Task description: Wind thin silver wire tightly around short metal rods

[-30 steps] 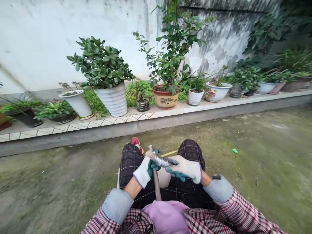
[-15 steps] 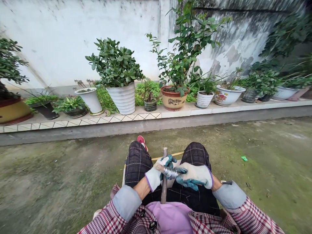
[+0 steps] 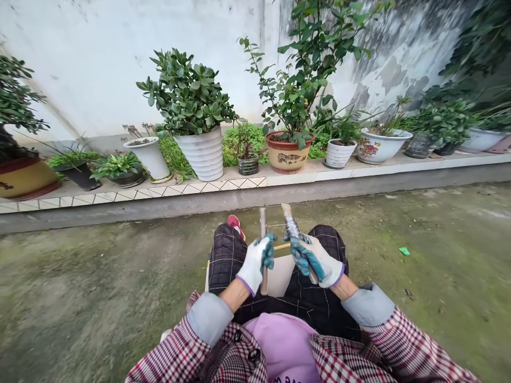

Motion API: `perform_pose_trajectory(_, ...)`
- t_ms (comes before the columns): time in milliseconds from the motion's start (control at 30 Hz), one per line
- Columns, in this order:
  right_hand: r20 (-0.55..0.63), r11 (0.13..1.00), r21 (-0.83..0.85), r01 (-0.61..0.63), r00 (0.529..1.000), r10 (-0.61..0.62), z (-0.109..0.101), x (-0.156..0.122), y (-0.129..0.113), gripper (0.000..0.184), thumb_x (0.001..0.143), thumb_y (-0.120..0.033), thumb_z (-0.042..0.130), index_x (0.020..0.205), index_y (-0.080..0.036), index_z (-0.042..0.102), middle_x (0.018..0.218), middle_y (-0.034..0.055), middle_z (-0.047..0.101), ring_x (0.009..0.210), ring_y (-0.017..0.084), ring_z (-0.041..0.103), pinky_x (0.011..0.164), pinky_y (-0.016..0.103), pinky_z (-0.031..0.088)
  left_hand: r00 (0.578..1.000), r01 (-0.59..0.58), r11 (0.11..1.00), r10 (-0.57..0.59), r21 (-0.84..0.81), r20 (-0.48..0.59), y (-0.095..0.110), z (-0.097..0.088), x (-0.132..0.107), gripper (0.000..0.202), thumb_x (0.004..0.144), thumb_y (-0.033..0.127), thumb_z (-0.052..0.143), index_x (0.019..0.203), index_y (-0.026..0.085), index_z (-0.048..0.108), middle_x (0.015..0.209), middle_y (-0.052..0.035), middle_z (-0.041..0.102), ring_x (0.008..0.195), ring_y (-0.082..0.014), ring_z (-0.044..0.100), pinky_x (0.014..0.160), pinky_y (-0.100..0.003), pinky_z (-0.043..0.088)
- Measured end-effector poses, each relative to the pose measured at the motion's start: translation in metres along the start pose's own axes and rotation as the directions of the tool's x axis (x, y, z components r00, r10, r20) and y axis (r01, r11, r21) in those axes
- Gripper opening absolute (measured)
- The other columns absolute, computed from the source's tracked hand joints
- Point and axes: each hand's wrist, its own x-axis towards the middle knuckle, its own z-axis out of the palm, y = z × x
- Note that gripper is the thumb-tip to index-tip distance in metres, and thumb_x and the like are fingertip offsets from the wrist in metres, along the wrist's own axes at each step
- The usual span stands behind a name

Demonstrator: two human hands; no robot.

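My left hand (image 3: 255, 263), in a white glove with blue-green coated fingers, is closed around a plain wooden stick (image 3: 262, 219). The stick stands nearly upright, its two ends showing above and below the fist. In a matching glove, my right hand (image 3: 319, 260) grips a second stick wound with silvery wire or tape (image 3: 293, 229). Its pale bare tip points forward and a little left, and its lower end sticks out under the palm. The two sticks are apart. Between my knees, below the hands, lies a pale flat panel (image 3: 280, 276).
Ahead runs a low tiled ledge (image 3: 239, 184) with several potted plants, among them a white ribbed pot (image 3: 202, 154) and a brown-rimmed pot (image 3: 288, 158). A stained white wall (image 3: 99, 64) rises behind. A green scrap (image 3: 404, 250) lies on the mossy ground.
My hands have drawn apart. The wrapped stick, which lay across the plain one, has swung to point forward, and the plain stick has moved slightly left and forward.
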Motion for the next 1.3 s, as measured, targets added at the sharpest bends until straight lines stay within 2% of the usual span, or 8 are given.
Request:
perform_pose_trajectory(100, -0.016, 0.999, 0.043, 0.011, 1.0, -0.01, 0.007, 0.002, -0.001, 0.04, 0.074, -0.044, 0.075, 0.099, -0.019, 0.057, 0.054, -0.0097, 0.045, 0.034, 0.005, 0.029, 0.025, 0.018, 0.028, 0.997, -0.08, 0.997, 0.079, 0.006, 0.018, 0.021, -0.001, 0.002, 0.051, 0.065, 0.05, 0.076, 0.097, 0.015, 0.058, 0.049, 0.0107, 0.041, 0.033, -0.0041, 0.03, 0.034, -0.02, 0.027)
perform_pose_trajectory(200, -0.052, 0.996, 0.089, 0.02, 0.999, -0.016, 0.01, 0.005, -0.004, 0.04, 0.073, -0.043, 0.075, 0.1, -0.019, 0.058, 0.054, -0.01, 0.044, 0.035, 0.005, 0.029, 0.027, 0.017, 0.027, 0.995, -0.097, 0.995, 0.097, 0.035, -0.002, 0.028, 0.003, -0.005, 0.046, 0.066, 0.049, 0.075, 0.091, 0.015, 0.058, 0.047, 0.0101, 0.041, 0.033, -0.0046, 0.033, 0.034, -0.021, 0.029)
perform_pose_trajectory(400, -0.086, 0.994, 0.112, 0.015, 0.996, -0.005, 0.003, 0.007, -0.007, 0.039, 0.071, -0.042, 0.076, 0.098, -0.02, 0.058, 0.055, -0.0092, 0.046, 0.037, 0.005, 0.03, 0.028, 0.018, 0.027, 0.985, -0.145, 0.983, 0.155, 0.116, -0.073, 0.023, 0.013, -0.015, 0.039, 0.063, 0.042, 0.076, 0.085, 0.016, 0.057, 0.048, 0.0094, 0.044, 0.034, -0.0047, 0.034, 0.032, -0.02, 0.03)
perform_pose_trajectory(600, -0.155, 0.998, 0.066, 0.018, 0.988, -0.008, 0.0, 0.013, 0.006, 0.039, 0.069, -0.042, 0.078, 0.093, -0.019, 0.057, 0.054, -0.0087, 0.049, 0.036, 0.005, 0.035, 0.029, 0.019, 0.029, 0.992, -0.106, 0.994, 0.108, 0.037, -0.064, 0.014, 0.003, -0.004, 0.038, 0.065, 0.041, 0.075, 0.087, 0.016, 0.056, 0.052, 0.0084, 0.048, 0.035, -0.0044, 0.036, 0.034, -0.02, 0.034)
perform_pose_trajectory(733, -0.219, 0.996, 0.004, 0.087, 0.972, -0.084, -0.009, 0.024, 0.014, 0.039, 0.058, -0.033, 0.084, 0.079, -0.018, 0.055, 0.058, -0.0061, 0.055, 0.044, 0.007, 0.047, 0.036, 0.02, 0.042, 0.995, -0.075, 0.996, 0.077, 0.049, -0.059, 0.012, -0.006, 0.002, 0.037, 0.063, 0.038, 0.075, 0.086, 0.015, 0.056, 0.054, 0.0073, 0.05, 0.037, -0.0043, 0.038, 0.036, -0.02, 0.036)
perform_pose_trajectory(833, -0.202, 0.99, 0.003, 0.139, 0.97, -0.135, -0.018, 0.031, 0.013, 0.042, 0.055, -0.029, 0.085, 0.084, -0.018, 0.056, 0.066, -0.0054, 0.059, 0.05, 0.008, 0.053, 0.043, 0.021, 0.048, 0.996, -0.073, 0.989, 0.08, 0.132, -0.049, 0.013, -0.006, 0.001, 0.036, 0.063, 0.037, 0.075, 0.085, 0.014, 0.058, 0.053, 0.0067, 0.05, 0.038, -0.0049, 0.039, 0.037, -0.021, 0.038)
perform_pose_trajectory(1100, -0.304, 0.996, -0.021, 0.088, 0.948, -0.091, -0.039, 0.046, 0.003, 0.042, 0.056, -0.028, 0.083, 0.088, -0.018, 0.057, 0.055, -0.0093, 0.049, 0.039, 0.005, 0.039, 0.031, 0.017, 0.033, 0.992, -0.086, 0.963, 0.107, 0.257, -0.069, 0.019, 0.013, -0.019, 0.036, 0.061, 0.038, 0.079, 0.079, 0.014, 0.06, 0.049, 0.0088, 0.043, 0.036, -0.0038, 0.033, 0.034, -0.02, 0.032)
perform_pose_trajectory(1300, -0.285, 0.999, -0.001, 0.052, 0.957, -0.05, -0.045, 0.053, 0.003, 0.047, 0.056, -0.025, 0.086, 0.093, -0.017, 0.058, 0.056, -0.0066, 0.054, 0.041, 0.006, 0.043, 0.033, 0.018, 0.037, 0.994, -0.105, 0.946, 0.113, 0.306, -0.008, 0.018, 0.012, -0.024, 0.034, 0.065, 0.042, 0.076, 0.071, 0.017, 0.054, 0.047, 0.0083, 0.04, 0.036, -0.0043, 0.031, 0.034, -0.021, 0.028)
